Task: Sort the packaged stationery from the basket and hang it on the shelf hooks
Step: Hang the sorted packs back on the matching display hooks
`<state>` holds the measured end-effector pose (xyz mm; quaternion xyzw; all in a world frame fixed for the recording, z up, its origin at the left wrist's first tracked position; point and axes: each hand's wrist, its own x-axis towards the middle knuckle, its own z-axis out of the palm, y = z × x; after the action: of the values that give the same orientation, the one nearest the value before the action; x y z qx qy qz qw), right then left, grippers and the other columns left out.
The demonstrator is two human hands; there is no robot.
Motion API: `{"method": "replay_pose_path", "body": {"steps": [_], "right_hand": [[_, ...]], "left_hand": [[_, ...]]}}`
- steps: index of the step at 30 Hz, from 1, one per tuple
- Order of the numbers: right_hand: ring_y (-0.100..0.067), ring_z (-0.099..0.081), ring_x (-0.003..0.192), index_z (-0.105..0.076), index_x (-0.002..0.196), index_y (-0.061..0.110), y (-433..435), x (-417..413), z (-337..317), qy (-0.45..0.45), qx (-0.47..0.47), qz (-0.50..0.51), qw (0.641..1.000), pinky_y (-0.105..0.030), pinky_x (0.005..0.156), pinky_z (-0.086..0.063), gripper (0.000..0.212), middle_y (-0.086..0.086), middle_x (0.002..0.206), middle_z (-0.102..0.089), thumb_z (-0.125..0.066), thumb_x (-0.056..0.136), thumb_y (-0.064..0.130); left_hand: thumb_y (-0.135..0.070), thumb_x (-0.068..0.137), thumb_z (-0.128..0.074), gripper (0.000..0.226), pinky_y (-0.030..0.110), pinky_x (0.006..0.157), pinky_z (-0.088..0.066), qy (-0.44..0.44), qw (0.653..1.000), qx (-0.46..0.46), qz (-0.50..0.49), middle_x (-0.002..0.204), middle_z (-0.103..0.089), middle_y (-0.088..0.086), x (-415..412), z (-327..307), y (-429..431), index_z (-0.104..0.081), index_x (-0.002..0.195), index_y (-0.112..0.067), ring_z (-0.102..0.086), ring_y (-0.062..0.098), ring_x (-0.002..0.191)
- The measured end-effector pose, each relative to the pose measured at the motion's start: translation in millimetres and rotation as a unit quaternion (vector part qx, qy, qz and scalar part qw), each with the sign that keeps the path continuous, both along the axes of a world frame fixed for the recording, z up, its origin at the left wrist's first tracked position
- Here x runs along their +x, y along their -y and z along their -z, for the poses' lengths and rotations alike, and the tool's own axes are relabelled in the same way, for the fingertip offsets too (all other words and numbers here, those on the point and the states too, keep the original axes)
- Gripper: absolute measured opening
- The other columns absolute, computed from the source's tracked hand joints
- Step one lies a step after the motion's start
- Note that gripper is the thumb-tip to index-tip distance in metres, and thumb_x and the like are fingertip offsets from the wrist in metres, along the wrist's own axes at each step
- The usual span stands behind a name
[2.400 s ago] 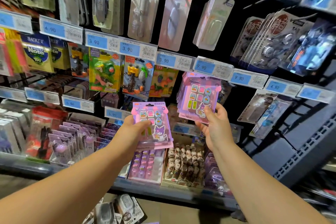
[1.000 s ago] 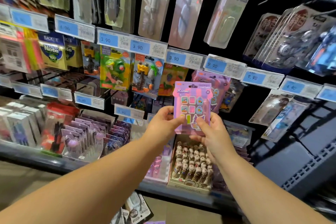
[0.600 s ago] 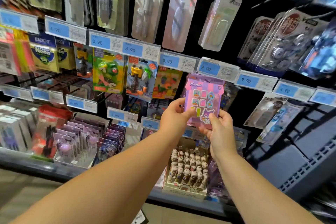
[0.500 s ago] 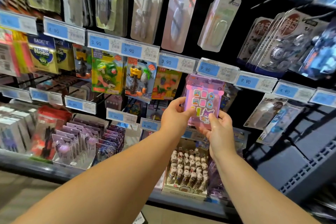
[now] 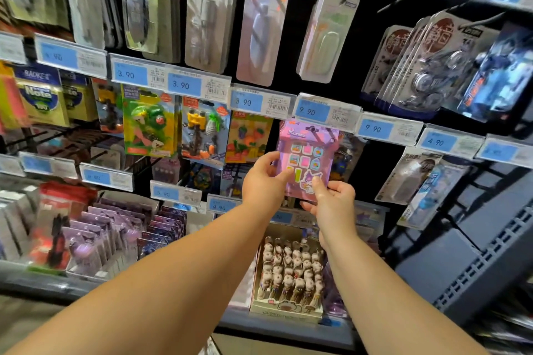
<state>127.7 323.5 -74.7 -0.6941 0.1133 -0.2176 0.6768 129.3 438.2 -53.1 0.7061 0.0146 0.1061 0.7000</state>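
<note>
Up against the shelf, a pink stationery pack [image 5: 306,153] with rows of small coloured squares and a cartoon figure on its front is held upright by both hands, its top edge just beneath the blue 9.90 price label [image 5: 313,111] at its 12 o'clock. A small dark shape sits at the hang hole near the pack's top; whether a hook passes through it cannot be told. The left hand [image 5: 264,183] grips the pack from 8 o'clock: its thumb [image 5: 284,175] is pressed flat on the lower left of the front, while the other fingers curl round the left edge and go out of sight behind the card. The right hand [image 5: 333,206] grips from 5 o'clock, one fingertip [image 5: 316,183] pressing the front beside the cartoon figure and the remaining fingers curled under and round the bottom right corner. So the pack's lower third is pinched between the two hands and its upper part stands free of them. At the pack's 9 o'clock hangs a fruit eraser pack [image 5: 248,137], just beside it, and further out a binocular toy pack [image 5: 203,132]. At 6 o'clock, below the wrists, a box of small figurines [image 5: 288,278] stands on the bottom shelf.
</note>
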Motion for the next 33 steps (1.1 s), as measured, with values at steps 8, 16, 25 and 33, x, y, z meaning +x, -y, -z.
{"method": "replay_pose_path", "body": {"steps": [8, 16, 25, 33], "right_hand": [[-0.01, -0.061, 0.066, -0.044, 0.108, 0.016, 4.2, 13.0, 1.5, -0.041, -0.042, 0.026, 0.998, -0.042, 0.078, -0.059, 0.035, 0.008, 0.09, -0.053, -0.066, 0.089, 0.036], [-0.024, -0.057, 0.095, -0.046, 0.101, 0.022, 10.1, 16.8, 12.0, -0.062, -0.155, 0.08, 0.983, -0.038, 0.079, -0.047, 0.038, -0.004, 0.103, -0.057, -0.067, 0.083, 0.049], [-0.012, -0.049, 0.067, -0.053, 0.078, 0.022, -43.0, -38.1, 42.9, -0.058, -0.364, -0.164, 0.915, -0.029, 0.06, -0.036, 0.023, 0.008, 0.068, -0.049, -0.061, 0.091, 0.038], [-0.024, -0.057, 0.084, -0.053, 0.069, 0.02, -90.1, -63.5, 173.6, -0.328, -0.539, -0.417, 0.654, -0.028, 0.065, -0.043, 0.034, -0.006, 0.078, -0.058, -0.056, 0.093, 0.043]], "left_hand": [[-0.034, 0.094, -0.062, 0.052, 0.04, 0.089, -0.051, -0.016, 0.995, 0.095, -0.022, 0.128, -0.058, 0.003, 9.3, -3.7, -0.6, -0.046, 0.141, -0.022, -0.06, 0.022, 0.103], [-0.028, 0.093, -0.065, 0.034, 0.034, 0.073, -0.049, 0.003, 0.99, 0.134, -0.05, 0.093, -0.056, -0.009, 4.0, 10.9, -7.5, -0.056, 0.124, -0.019, -0.054, 0.012, 0.08], [-0.019, 0.09, -0.068, 0.017, 0.006, 0.063, -0.039, 0.019, 0.985, 0.156, -0.07, 0.078, -0.057, -0.018, -59.1, 101.6, -75.0, -0.058, 0.102, -0.026, -0.055, -0.004, 0.07], [-0.028, 0.087, -0.069, 0.026, 0.028, 0.073, -0.044, -0.239, 0.884, 0.382, 0.125, 0.093, -0.065, -0.002, -140.5, 274.5, -152.0, -0.062, 0.11, -0.017, -0.064, 0.023, 0.092]]}}
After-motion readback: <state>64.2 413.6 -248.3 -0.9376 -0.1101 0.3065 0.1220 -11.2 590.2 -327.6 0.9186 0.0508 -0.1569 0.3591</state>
